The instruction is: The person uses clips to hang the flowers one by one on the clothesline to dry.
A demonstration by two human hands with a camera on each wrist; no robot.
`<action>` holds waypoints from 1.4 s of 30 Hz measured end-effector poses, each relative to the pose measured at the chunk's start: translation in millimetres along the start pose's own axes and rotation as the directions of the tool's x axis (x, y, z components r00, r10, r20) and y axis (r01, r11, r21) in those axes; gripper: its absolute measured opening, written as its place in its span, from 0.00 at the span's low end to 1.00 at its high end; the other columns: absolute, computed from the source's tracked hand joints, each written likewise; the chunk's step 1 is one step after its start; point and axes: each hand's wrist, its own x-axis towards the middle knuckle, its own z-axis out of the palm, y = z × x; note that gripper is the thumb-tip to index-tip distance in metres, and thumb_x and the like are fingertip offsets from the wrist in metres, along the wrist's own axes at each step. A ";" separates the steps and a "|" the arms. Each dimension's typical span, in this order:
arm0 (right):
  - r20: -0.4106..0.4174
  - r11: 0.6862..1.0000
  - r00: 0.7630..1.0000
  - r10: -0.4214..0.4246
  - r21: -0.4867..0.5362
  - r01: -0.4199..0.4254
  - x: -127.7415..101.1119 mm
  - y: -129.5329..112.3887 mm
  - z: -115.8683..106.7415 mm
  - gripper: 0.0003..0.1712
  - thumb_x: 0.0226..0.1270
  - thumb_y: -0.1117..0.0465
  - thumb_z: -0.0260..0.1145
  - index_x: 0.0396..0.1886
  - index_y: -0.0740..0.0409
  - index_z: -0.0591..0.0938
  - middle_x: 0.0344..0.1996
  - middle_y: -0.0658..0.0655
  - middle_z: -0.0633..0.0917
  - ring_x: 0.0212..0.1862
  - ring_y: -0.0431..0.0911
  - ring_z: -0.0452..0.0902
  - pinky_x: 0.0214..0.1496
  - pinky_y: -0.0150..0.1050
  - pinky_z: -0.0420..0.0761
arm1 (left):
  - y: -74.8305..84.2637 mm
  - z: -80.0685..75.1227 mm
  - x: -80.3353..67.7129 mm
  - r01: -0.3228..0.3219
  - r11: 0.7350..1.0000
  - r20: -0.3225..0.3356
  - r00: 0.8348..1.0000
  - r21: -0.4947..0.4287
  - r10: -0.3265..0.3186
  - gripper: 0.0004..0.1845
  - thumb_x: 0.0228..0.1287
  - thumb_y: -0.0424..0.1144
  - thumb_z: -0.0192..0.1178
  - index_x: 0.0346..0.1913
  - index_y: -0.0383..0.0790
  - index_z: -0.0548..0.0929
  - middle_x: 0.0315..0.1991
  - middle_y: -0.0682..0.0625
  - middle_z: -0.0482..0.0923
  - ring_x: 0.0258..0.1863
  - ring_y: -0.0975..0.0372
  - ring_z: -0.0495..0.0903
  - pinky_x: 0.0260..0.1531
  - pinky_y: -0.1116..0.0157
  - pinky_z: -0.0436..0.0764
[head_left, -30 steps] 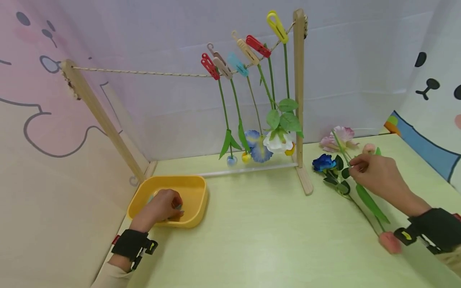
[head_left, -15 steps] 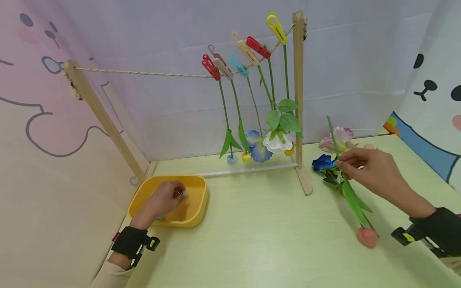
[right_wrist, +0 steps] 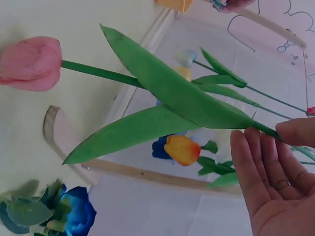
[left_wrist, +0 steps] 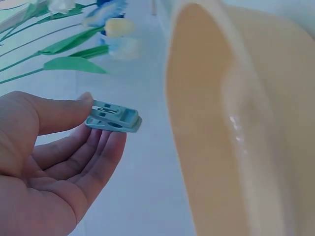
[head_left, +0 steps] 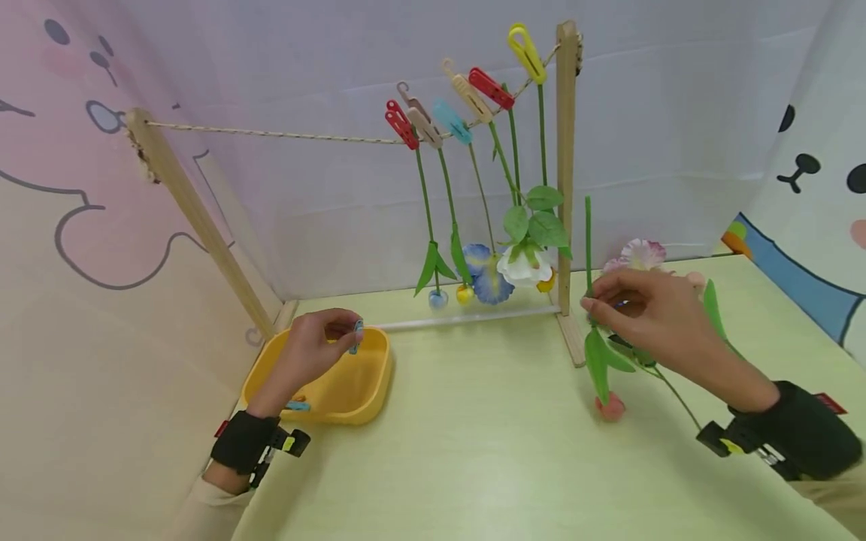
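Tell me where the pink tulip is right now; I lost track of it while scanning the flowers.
In the head view, the pink tulip hangs head-down right of centre, stem pinched by the right hand, just right of the wooden post.

No words, numbers, brands or labels can be read in any view. The walls [head_left: 101, 248] around the table [head_left: 487, 451] carry only cartoon animal drawings, with no lettering.

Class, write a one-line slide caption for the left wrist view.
The left hand pinches a light blue clothespin beside the yellow tub, with hanging flowers behind.
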 end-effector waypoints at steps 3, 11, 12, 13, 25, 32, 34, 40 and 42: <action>0.034 0.998 0.999 -0.031 0.063 0.029 6.9 -11.8 13.2 0.05 0.66 0.65 0.74 0.40 0.55 0.88 0.32 0.50 0.89 0.33 0.40 0.88 0.38 0.24 0.84 | 8.4 -5.6 6.7 0.018 0.998 -0.019 1.000 -0.057 -0.019 0.11 0.66 0.34 0.71 0.48 0.35 0.88 0.39 0.46 0.88 0.35 0.57 0.88 0.37 0.69 0.86; 0.110 0.980 0.986 -0.127 0.168 0.108 28.6 -34.0 54.9 0.03 0.68 0.64 0.73 0.40 0.54 0.88 0.33 0.47 0.89 0.36 0.39 0.87 0.38 0.33 0.87 | 37.3 -21.3 27.5 -0.005 0.986 -0.095 0.995 -0.164 -0.011 0.13 0.66 0.34 0.71 0.51 0.35 0.88 0.43 0.44 0.88 0.41 0.57 0.88 0.42 0.73 0.85; 0.115 0.977 0.983 -0.141 0.177 0.120 31.9 -36.5 59.6 0.03 0.68 0.64 0.72 0.40 0.54 0.88 0.33 0.48 0.89 0.36 0.39 0.87 0.38 0.34 0.87 | 41.2 -23.4 30.5 -0.019 0.982 -0.111 0.994 -0.188 -0.002 0.12 0.66 0.34 0.71 0.50 0.35 0.88 0.43 0.44 0.88 0.41 0.58 0.88 0.42 0.73 0.85; 0.120 0.973 0.981 -0.155 0.188 0.130 35.0 -38.9 63.9 0.03 0.68 0.64 0.72 0.40 0.55 0.89 0.33 0.49 0.89 0.36 0.40 0.87 0.38 0.34 0.87 | 45.1 -24.9 33.8 -0.037 0.977 -0.129 0.992 -0.212 0.010 0.11 0.66 0.33 0.71 0.50 0.35 0.88 0.43 0.44 0.88 0.41 0.59 0.88 0.43 0.72 0.85; 0.121 0.953 0.967 -0.223 0.235 0.190 79.3 -64.2 107.3 0.06 0.70 0.67 0.70 0.44 0.60 0.89 0.34 0.54 0.90 0.35 0.40 0.88 0.41 0.35 0.87 | 83.7 -44.7 66.1 -0.206 0.908 -0.327 0.941 -0.365 0.083 0.09 0.64 0.31 0.71 0.45 0.31 0.89 0.38 0.47 0.88 0.39 0.62 0.87 0.46 0.69 0.85; 0.116 0.962 0.972 -0.203 0.210 0.175 108.4 -78.4 122.0 0.08 0.71 0.65 0.68 0.47 0.60 0.89 0.36 0.54 0.90 0.36 0.42 0.88 0.42 0.37 0.86 | 100.7 -64.5 89.1 -0.305 0.831 -0.419 0.903 -0.465 0.097 0.08 0.63 0.28 0.71 0.43 0.28 0.89 0.36 0.47 0.89 0.37 0.58 0.88 0.46 0.67 0.86; 0.104 0.963 0.972 -0.210 0.191 0.188 116.3 -81.3 126.3 0.08 0.72 0.65 0.68 0.47 0.61 0.88 0.36 0.55 0.90 0.36 0.43 0.88 0.42 0.37 0.86 | 107.5 -71.1 96.8 -0.330 0.803 -0.446 0.891 -0.496 0.090 0.08 0.62 0.27 0.72 0.43 0.28 0.89 0.36 0.46 0.89 0.37 0.58 0.88 0.46 0.66 0.86; 0.066 0.962 0.978 -0.195 0.207 0.178 134.0 -87.1 138.2 0.08 0.72 0.67 0.68 0.47 0.63 0.88 0.37 0.57 0.90 0.36 0.44 0.88 0.41 0.36 0.85 | 130.1 -86.5 118.2 -0.396 0.757 -0.521 0.849 -0.520 0.086 0.08 0.61 0.25 0.71 0.43 0.29 0.89 0.36 0.44 0.88 0.38 0.56 0.87 0.47 0.66 0.86; 0.053 0.958 0.981 -0.186 0.231 0.169 137.9 -89.4 140.7 0.08 0.72 0.67 0.68 0.47 0.63 0.88 0.37 0.58 0.90 0.37 0.44 0.88 0.40 0.36 0.85 | 137.3 -89.5 123.1 -0.416 0.744 -0.542 0.836 -0.523 0.086 0.07 0.61 0.25 0.71 0.43 0.29 0.89 0.36 0.44 0.88 0.38 0.56 0.87 0.48 0.65 0.86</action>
